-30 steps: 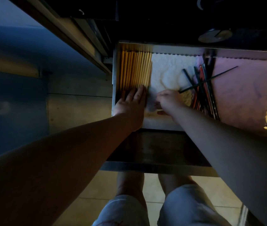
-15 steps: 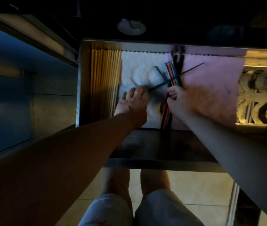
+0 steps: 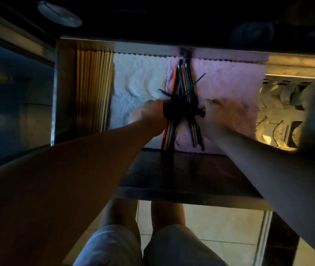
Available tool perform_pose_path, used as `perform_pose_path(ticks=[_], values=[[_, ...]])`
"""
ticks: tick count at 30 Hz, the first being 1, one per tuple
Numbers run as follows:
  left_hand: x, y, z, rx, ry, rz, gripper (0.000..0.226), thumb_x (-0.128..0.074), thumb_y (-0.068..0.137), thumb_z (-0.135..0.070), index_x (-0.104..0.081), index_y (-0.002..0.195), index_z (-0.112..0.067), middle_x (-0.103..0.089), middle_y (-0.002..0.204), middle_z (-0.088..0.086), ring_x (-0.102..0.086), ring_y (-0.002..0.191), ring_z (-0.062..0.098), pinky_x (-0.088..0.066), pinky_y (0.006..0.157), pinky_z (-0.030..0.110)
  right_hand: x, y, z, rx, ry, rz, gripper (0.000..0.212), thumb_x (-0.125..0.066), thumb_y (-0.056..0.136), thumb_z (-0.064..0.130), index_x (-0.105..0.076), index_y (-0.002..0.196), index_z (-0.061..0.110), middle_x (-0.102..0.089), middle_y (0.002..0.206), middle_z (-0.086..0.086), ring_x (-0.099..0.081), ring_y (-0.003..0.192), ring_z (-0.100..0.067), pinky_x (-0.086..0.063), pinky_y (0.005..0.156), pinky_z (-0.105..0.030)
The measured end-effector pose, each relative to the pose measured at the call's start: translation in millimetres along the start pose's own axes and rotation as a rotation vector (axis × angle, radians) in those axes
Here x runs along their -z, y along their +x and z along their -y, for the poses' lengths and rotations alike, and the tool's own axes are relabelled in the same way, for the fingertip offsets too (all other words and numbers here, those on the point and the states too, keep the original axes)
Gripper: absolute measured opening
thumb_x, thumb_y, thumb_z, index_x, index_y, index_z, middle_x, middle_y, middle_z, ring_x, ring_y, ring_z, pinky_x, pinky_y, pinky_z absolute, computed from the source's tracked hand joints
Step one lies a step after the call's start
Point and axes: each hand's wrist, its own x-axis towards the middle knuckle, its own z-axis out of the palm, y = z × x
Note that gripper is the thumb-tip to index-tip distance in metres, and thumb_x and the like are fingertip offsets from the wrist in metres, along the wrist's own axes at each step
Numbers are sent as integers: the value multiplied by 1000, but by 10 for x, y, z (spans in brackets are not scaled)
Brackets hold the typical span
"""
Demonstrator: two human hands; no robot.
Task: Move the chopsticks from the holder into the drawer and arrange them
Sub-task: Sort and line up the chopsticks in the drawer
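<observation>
Between our two hands, in the middle of the drawer point(image 3: 64, 93), lie the colored chopsticks point(image 3: 180, 83). Our left hand point(image 3: 149, 111) touches their left side, our right hand point(image 3: 224, 114) their right side. We cannot tell if they grip or just push. The sticks run long, away from us, tips pointing to the back; one green stick point(image 3: 193, 85) lies crossed.

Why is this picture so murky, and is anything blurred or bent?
Head view: light reaches only the open drawer, glowing yellow at its right end; the arms lie in shadow. Head view: the left hand and right hand are smeared by motion beside the coloured chopsticks, so their grip is unclear. Head view: the wide lens skews the drawer's edges.
</observation>
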Motion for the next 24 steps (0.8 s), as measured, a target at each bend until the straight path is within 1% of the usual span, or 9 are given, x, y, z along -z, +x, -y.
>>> perform_pose_path(ticks=[3,8,10,12,15,17,19,21,24], values=[[-66,-33,123,59,-20,35,26,-46,94,-48,-54,93,-23,-62,85,4,-63,74,26,-51,60,34,50,8,-41,-46,25,68,9,-63,82,17,-66,88,10,-63,87,-8,-57,85,-23,-32,65,-26],[-28,-105,212,148,-62,45,37,-44,95,-54,-48,96,-18,-56,82,2,-58,73,21,-44,56,30,169,-32,-131,-79,-35,45,12,-60,83,25,-52,77,19,-50,67,-1,-50,69,-21,-25,55,-27],[-17,-137,178,183,-113,25,33,-50,95,-46,-48,103,-15,-59,90,6,-61,78,25,-50,61,35,201,-45,-197,-101,-110,58,14,-60,84,30,-59,94,20,-55,80,-2,-49,82,-19,-31,67,-26],[-25,-136,113,196,-126,-26,29,-54,93,-35,-48,111,-12,-62,101,10,-63,88,30,-54,72,42,191,-24,-292,-158,-223,58,36,-58,79,43,-59,109,23,-59,107,-9,-46,113,-30,-37,95,-39],[-34,-100,-75,150,-143,-41,28,-55,91,-30,-51,112,-13,-60,105,9,-60,91,30,-46,67,38,184,-2,-385,-250,-386,18,50,-49,63,59,-57,103,30,-57,119,-12,-36,127,-41,-33,102,-58],[-59,-63,-227,108,-188,-22,35,-60,87,-32,-52,115,-13,-59,108,10,-60,93,31,-42,66,36,202,-26,-361,-175,-340,-41,37,-53,70,51,-57,98,27,-63,102,-3,-44,124,-35,-33,104,-54],[-114,-16,-342,128,-230,-29,42,-62,86,-29,-47,121,-13,-57,114,14,-60,99,35,-44,72,41,198,-52,-246,-37,-112,-17,18,-59,80,34,-59,94,22,-63,88,1,-57,105,-29,-41,94,-41],[-183,47,-400,212,-250,-66,37,-59,90,-22,-41,121,-14,-56,117,14,-61,102,37,-44,75,42,143,-36,-119,37,114,50,14,-61,83,20,-63,96,15,-66,90,-8,-61,91,-27,-42,74,-30],[-246,125,-384,258,-311,-105,30,-57,91,-16,-39,115,-14,-56,118,15,-61,106,37,-42,75,40,-14,80,-22,88,163,-20,24,-60,81,18,-65,105,14,-68,98,-12,-63,95,-29,-49,77,-33]])
